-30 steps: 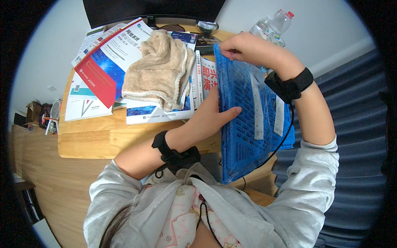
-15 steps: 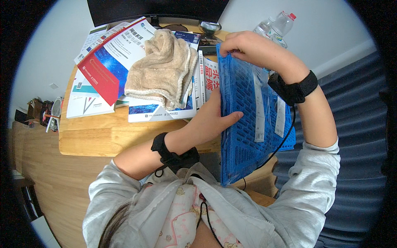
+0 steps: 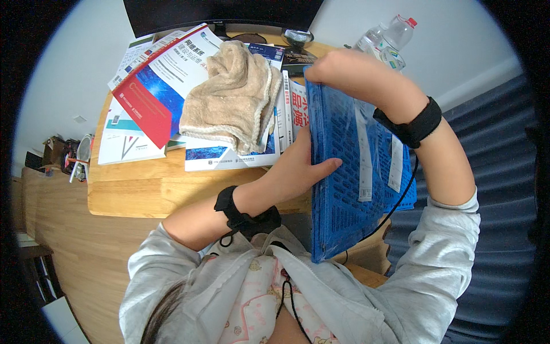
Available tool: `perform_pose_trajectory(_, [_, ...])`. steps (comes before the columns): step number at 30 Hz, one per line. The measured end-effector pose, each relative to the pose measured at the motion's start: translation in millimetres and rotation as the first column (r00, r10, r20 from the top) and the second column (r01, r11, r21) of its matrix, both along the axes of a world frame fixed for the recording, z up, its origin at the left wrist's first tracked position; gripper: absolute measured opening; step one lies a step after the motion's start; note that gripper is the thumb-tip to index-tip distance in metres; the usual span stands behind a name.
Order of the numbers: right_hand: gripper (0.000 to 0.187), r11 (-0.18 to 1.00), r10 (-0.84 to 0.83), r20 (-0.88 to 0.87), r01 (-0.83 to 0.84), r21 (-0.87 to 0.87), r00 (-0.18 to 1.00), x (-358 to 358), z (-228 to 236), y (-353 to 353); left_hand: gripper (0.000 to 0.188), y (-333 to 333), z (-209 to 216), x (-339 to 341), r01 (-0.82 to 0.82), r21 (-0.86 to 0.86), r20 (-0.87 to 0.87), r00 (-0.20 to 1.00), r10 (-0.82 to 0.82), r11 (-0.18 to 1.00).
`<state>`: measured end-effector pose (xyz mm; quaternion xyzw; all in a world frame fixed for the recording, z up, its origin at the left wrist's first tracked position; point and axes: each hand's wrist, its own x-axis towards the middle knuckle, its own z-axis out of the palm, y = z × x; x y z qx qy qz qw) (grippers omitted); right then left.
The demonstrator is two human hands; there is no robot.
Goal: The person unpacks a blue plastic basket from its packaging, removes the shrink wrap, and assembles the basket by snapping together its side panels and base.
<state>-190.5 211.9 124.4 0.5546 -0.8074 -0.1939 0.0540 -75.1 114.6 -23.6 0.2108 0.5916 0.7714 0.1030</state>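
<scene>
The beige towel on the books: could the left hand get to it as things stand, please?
Probably yes. The beige towel lies uncovered just beyond the left hand, nothing between them, but that hand is gripping the blue mesh pouch and must let go.

books (image 3: 172, 92), towel (image 3: 235, 97) crowding desk (image 3: 149, 189)

monitor (image 3: 223, 14) being cut off by top edge | blue pouch (image 3: 344, 189) hiding left hand (image 3: 298, 166) fingers behind it, only thumb showing | right hand (image 3: 338, 71) fingertips hiding over pouch top | towel (image 3: 232, 97) covering books (image 3: 229, 155) | desk (image 3: 149, 189) right part hiding behind pouch | bottles (image 3: 389, 40) partly hiding behind right arm
</scene>
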Motion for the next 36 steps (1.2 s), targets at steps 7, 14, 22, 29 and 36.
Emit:
perform_pose_trajectory(7, [0.006, 0.999, -0.031, 0.041, 0.033, -0.039, 0.999, -1.4, -2.4, 2.1, 0.065, 0.2, 0.5, -0.8, 0.011, -0.021, 0.036, 0.999, -0.010, 1.000])
perform_pose_trajectory(14, [0.015, 0.994, -0.092, -0.007, 0.092, 0.061, 0.996, -1.9, -3.7, -1.7, 0.062, 7.2, -9.0, -4.1, -0.055, 0.049, -0.068, 0.996, 0.058, 0.997])
perform_pose_trajectory(22, [0.012, 0.997, -0.056, -0.049, 0.059, 0.053, 0.997, -2.8, -6.2, 2.0, 0.066, 2.6, -2.8, -3.5, 0.014, 0.024, 0.039, 0.999, -0.015, 1.000])
perform_pose_trajectory(29, [0.011, 0.997, -0.038, -0.055, 0.042, 0.069, 0.998, -7.3, -18.1, 9.0, 0.064, 1.7, 0.9, -2.5, 0.016, 0.049, 0.036, 0.999, -0.017, 0.999])
perform_pose_trajectory(36, [0.010, 0.975, -0.127, 0.128, 0.147, -0.164, 0.984, -15.0, -35.1, 28.2, 0.062, -0.8, -1.4, -5.1, 0.032, 0.076, 0.088, 0.995, -0.039, 0.997])
